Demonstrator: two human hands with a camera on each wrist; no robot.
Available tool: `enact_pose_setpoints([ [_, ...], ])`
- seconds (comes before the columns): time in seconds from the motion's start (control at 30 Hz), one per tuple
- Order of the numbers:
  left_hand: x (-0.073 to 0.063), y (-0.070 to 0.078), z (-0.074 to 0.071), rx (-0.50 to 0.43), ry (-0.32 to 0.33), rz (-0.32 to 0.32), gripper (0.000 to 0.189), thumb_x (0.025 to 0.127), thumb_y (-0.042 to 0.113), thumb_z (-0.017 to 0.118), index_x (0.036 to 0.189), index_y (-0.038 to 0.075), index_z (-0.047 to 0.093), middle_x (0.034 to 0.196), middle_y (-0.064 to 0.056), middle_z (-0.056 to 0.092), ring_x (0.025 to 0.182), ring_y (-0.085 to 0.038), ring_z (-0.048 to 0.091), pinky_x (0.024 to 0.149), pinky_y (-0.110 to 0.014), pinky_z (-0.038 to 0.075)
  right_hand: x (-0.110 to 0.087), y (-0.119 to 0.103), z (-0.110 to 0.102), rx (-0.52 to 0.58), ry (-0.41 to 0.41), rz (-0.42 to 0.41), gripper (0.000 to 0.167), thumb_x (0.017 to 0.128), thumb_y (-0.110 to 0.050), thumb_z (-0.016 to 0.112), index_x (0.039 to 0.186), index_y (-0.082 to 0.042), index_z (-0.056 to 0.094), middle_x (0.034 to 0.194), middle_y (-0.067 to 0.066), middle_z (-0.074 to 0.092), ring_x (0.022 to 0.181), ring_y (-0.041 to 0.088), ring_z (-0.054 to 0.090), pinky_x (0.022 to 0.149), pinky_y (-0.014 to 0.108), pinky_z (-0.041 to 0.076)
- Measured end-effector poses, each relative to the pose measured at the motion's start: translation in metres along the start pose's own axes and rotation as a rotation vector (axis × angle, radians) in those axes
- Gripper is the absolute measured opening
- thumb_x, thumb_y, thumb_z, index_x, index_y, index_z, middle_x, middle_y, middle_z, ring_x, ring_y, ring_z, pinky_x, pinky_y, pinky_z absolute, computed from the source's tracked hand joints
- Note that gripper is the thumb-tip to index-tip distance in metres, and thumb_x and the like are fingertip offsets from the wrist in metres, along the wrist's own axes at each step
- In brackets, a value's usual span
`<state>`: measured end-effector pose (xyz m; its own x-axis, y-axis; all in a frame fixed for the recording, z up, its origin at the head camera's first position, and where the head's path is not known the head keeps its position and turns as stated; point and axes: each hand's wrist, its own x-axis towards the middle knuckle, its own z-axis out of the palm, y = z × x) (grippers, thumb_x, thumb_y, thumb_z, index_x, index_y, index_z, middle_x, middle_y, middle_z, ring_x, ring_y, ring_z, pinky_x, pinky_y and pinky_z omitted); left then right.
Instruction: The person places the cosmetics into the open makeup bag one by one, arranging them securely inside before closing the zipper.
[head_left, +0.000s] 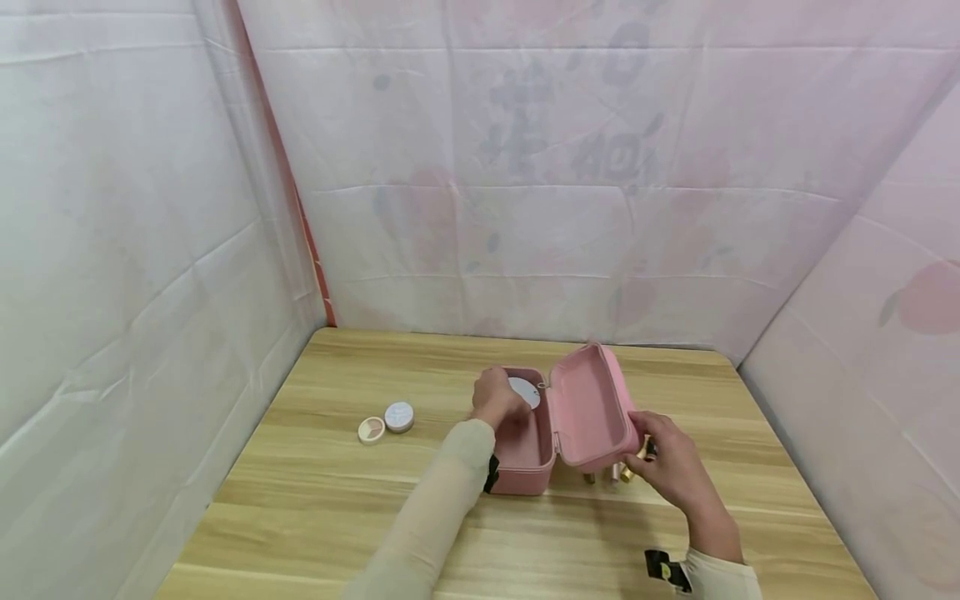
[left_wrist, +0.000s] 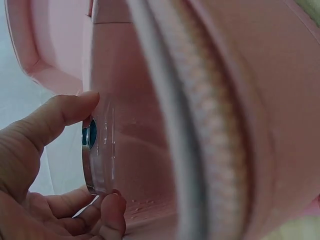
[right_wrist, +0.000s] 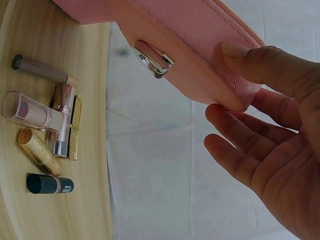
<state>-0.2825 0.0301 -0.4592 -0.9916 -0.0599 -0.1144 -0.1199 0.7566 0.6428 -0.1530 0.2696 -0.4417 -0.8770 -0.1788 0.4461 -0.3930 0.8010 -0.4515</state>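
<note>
A pink cosmetic case [head_left: 525, 481] stands on the table with its zippered lid [head_left: 588, 408] tipped back to the right. Inside the case's opening, my left hand [head_left: 497, 396] holds a round white compact [head_left: 525, 392]. The left wrist view shows the thumb and fingers of that hand [left_wrist: 30, 155] pinching the compact [left_wrist: 100, 155] by its edges; its side is clear with a shiny rim. My right hand [head_left: 671, 462] grips the outer corner of the lid, thumb on one face and fingers beneath [right_wrist: 280, 125]. A metal-fitted handle [right_wrist: 154, 59] is on the lid.
Left of the case, a round pan with three-part colour [head_left: 371, 430] lies beside a round white jar [head_left: 399, 416]. Under the lid lie several cosmetics, among them a gold tube [right_wrist: 40, 151], a black lipstick [right_wrist: 50, 184] and a clear-capped lipstick [right_wrist: 30, 110]. Fabric walls [head_left: 525, 208] enclose the table.
</note>
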Motion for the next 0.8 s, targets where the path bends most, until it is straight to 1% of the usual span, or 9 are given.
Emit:
enact_pose_setpoints([
  [0.07,0.0,0.001,0.001,0.003,-0.003,0.001,0.054,0.047,0.014,0.087,0.096,0.002,0.066,0.09,-0.01,0.059,0.072,-0.022,0.052,0.056,-0.032,0.046,0.0,0.0,0.0,0.007,-0.005,0.007,0.059,0.06,0.006,0.08,0.114,0.009,0.056,0.108,0.024,0.057,0.079,0.026,0.055,0.06,0.04,0.047],
  [0.13,0.001,0.003,0.003,0.017,-0.008,0.011,0.057,0.047,0.014,0.087,0.098,0.001,0.065,0.093,-0.011,0.058,0.076,-0.023,0.053,0.061,-0.033,0.048,0.0,0.001,0.0,0.01,-0.007,0.014,0.059,0.061,0.006,0.08,0.114,0.008,0.057,0.107,0.023,0.057,0.076,0.023,0.054,0.059,0.038,0.047],
  [0.23,0.002,0.005,0.006,0.085,-0.003,0.046,0.062,0.048,0.018,0.088,0.102,-0.001,0.063,0.097,-0.014,0.058,0.085,-0.025,0.053,0.07,-0.035,0.048,0.0,0.001,0.001,0.012,-0.007,0.019,0.058,0.061,0.006,0.08,0.114,0.007,0.057,0.103,0.019,0.058,0.071,0.018,0.05,0.057,0.033,0.045],
  [0.3,0.004,0.006,0.008,0.124,0.009,0.057,0.065,0.049,0.021,0.089,0.103,-0.001,0.062,0.1,-0.015,0.057,0.09,-0.026,0.052,0.074,-0.035,0.048,0.0,0.001,0.001,0.01,-0.004,0.018,0.057,0.06,0.006,0.08,0.113,0.005,0.058,0.1,0.016,0.058,0.07,0.015,0.047,0.055,0.029,0.043],
  [0.4,0.006,0.007,0.011,0.157,0.023,0.059,0.066,0.048,0.023,0.09,0.104,0.0,0.063,0.101,-0.016,0.057,0.092,-0.027,0.052,0.075,-0.036,0.048,0.0,0.002,0.001,0.007,0.004,0.01,0.057,0.06,0.006,0.081,0.113,0.004,0.059,0.098,0.013,0.058,0.068,0.013,0.046,0.054,0.028,0.042],
  [0.57,0.01,0.008,0.014,0.166,0.016,0.057,0.069,0.047,0.022,0.091,0.106,0.0,0.063,0.105,-0.018,0.056,0.093,-0.031,0.053,0.073,-0.039,0.049,0.0,0.002,0.0,0.006,0.007,0.004,0.057,0.06,0.006,0.081,0.112,0.004,0.059,0.097,0.012,0.058,0.068,0.013,0.046,0.055,0.028,0.043],
  [0.63,0.012,0.008,0.015,0.17,0.004,0.061,0.07,0.049,0.021,0.091,0.108,0.0,0.063,0.108,-0.019,0.056,0.094,-0.032,0.054,0.072,-0.04,0.05,0.0,0.001,0.0,0.006,0.002,0.008,0.056,0.06,0.006,0.081,0.112,0.004,0.059,0.097,0.012,0.058,0.069,0.013,0.046,0.055,0.028,0.043],
  [0.7,0.013,0.007,0.016,0.176,-0.009,0.077,0.069,0.05,0.021,0.092,0.109,0.0,0.063,0.108,-0.018,0.057,0.093,-0.032,0.055,0.071,-0.04,0.05,0.0,0.001,-0.001,0.007,-0.005,0.016,0.056,0.061,0.005,0.081,0.112,0.004,0.059,0.098,0.012,0.058,0.069,0.013,0.047,0.055,0.028,0.043],
  [0.8,0.016,0.006,0.016,0.212,-0.068,0.12,0.065,0.054,0.021,0.089,0.11,0.001,0.063,0.109,-0.017,0.057,0.093,-0.03,0.055,0.073,-0.039,0.049,0.001,0.001,-0.002,0.011,-0.016,0.033,0.056,0.062,0.005,0.081,0.113,0.003,0.059,0.099,0.013,0.058,0.069,0.014,0.047,0.055,0.029,0.043],
])
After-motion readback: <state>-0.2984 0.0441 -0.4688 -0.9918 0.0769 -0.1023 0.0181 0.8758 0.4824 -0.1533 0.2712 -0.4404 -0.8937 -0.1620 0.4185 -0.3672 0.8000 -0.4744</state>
